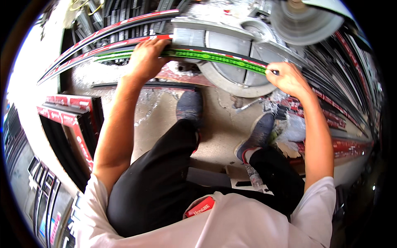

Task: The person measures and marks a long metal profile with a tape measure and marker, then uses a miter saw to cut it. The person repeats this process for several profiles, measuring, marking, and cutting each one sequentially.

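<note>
A long dark metal profile with red film (111, 44) lies across the grey bed of a chop saw (231, 49). A green measuring tape (206, 56) is stretched along its front edge. My left hand (145, 58) presses down on the profile and the tape's left part. My right hand (289, 77) pinches the tape's right end between its fingers, beside the saw's round base. The saw's round blade guard (304, 20) hangs above, at the upper right.
Finished frames with red film (70, 120) lean at the left. More dark profiles are stacked at the back (124, 16) and along the right (351, 91). My feet (190, 105) stand on a dusty concrete floor with shavings and a plastic bottle (253, 175).
</note>
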Demonstrator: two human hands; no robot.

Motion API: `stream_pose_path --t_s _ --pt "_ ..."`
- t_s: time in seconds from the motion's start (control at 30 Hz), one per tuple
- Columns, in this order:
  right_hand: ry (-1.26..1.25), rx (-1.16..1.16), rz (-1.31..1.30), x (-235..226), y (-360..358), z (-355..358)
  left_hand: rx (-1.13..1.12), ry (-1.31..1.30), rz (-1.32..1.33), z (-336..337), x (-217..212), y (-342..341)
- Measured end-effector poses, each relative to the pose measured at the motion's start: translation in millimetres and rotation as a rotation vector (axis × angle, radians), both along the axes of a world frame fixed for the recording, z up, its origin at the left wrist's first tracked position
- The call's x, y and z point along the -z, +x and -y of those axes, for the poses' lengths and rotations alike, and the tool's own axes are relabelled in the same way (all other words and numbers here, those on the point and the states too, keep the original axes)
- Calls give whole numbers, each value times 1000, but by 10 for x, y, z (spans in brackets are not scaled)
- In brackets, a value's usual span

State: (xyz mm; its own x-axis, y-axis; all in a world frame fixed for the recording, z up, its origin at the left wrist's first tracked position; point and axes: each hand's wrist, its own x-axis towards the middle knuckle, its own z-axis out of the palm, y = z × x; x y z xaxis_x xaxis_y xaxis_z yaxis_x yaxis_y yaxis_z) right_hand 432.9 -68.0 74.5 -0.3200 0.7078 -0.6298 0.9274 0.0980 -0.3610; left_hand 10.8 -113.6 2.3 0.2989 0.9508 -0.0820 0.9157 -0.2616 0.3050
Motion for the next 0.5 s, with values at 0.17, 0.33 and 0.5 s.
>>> stream_pose_path --t_s 0.17,0.33,0.5 --pt "-36 54 66 -3 -22 29 38 -4 35 -43 -9 -14" --pt "50 70 115 54 -9 81 32 1 20 -38 73 -87" --pt "148 85 121 138 -34 169 32 6 4 -27 124 -120"
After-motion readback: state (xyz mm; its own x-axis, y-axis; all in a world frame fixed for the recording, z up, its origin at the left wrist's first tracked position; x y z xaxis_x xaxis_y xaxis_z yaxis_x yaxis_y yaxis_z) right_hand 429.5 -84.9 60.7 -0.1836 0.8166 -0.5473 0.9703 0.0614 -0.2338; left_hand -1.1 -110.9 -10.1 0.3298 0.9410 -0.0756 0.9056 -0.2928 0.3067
